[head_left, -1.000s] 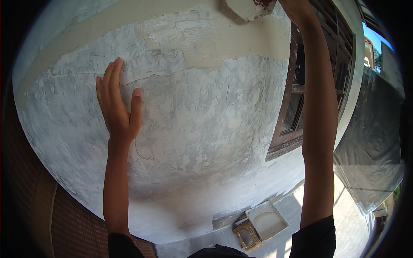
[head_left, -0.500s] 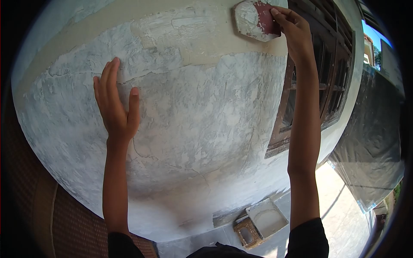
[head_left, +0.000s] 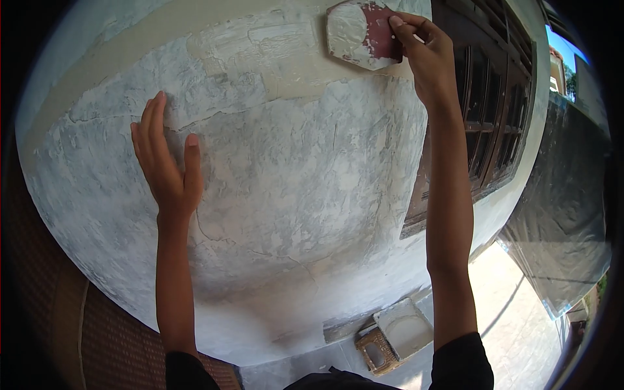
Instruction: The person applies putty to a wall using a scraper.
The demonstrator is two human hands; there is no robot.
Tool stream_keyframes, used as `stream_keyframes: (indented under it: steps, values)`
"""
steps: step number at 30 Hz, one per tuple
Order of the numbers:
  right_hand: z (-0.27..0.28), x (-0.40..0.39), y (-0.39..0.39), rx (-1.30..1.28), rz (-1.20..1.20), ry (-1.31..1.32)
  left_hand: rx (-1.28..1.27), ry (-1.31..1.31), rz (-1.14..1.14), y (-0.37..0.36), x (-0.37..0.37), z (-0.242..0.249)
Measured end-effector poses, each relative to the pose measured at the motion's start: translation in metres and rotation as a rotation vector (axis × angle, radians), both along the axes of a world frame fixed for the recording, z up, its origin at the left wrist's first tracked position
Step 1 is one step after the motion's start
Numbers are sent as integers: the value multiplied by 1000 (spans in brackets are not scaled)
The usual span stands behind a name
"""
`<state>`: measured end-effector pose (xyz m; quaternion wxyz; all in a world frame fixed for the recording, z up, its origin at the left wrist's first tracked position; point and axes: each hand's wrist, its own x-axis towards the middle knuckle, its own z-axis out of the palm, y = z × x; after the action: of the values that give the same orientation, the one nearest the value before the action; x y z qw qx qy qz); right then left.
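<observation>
High on the right, my right hand (head_left: 429,58) pinches the edge of a dark red putty scraper (head_left: 383,32). White paste covers much of the scraper's face, which lies close against the upper wall. On the left, my left hand (head_left: 166,159) is raised over the wall (head_left: 279,162), fingers stretched out and thumb apart, holding nothing. Patchy grey-white plaster with cracks coats the wall. A cream-coloured strip (head_left: 299,71) with rough smears of paste runs along above it.
A dark wooden window with shutters (head_left: 484,110) is set in the wall at right. Below, a pale square tub (head_left: 403,328) and a woven basket (head_left: 376,351) stand on the floor. Dark plastic sheeting (head_left: 559,214) hangs at far right, and a brown woven panel (head_left: 130,331) borders the lower left.
My right hand has carried the scraper a little to the left along the upper wall. My left hand has shifted slightly left and stays spread.
</observation>
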<state>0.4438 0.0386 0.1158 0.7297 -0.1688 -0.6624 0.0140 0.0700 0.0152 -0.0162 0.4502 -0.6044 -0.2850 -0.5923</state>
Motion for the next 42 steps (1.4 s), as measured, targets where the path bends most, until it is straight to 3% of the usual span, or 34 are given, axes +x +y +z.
stream_keyframes:
  steps: [5,10,12,16,22,24,26,30,32,33,34,36,42]
  values:
    - [-3,7,3,-34,-263,-21,1,-13,-11,0,-3,-1]
    - [-10,23,-3,14,-254,88,-14,-11,12,-1,1,-1]
    - [-6,18,5,76,-117,10,-4,-3,10,1,0,0]
    - [-8,-17,-7,112,-373,-74,-12,-3,11,-1,0,0]
    - [-26,8,-11,110,-372,68,-16,1,16,-1,0,-1]
    - [-26,0,-6,166,-351,80,-11,1,25,0,0,-1]
    - [-24,-21,-4,335,-485,37,-10,10,26,1,1,0]
    - [-14,-50,-3,285,-332,104,-13,2,12,-1,0,0]
    - [-12,-30,7,515,-650,3,-15,-3,11,-1,-1,-1]
    - [-16,-21,8,462,-662,50,-16,-1,-4,-1,-1,-1]
    - [-19,-20,1,286,-519,120,-17,0,-18,0,-2,-2]
    - [-21,-4,3,235,-438,136,-24,-6,-8,-1,-1,-2]
    - [-21,-46,-11,377,-361,-23,-10,-2,-12,0,1,-2]
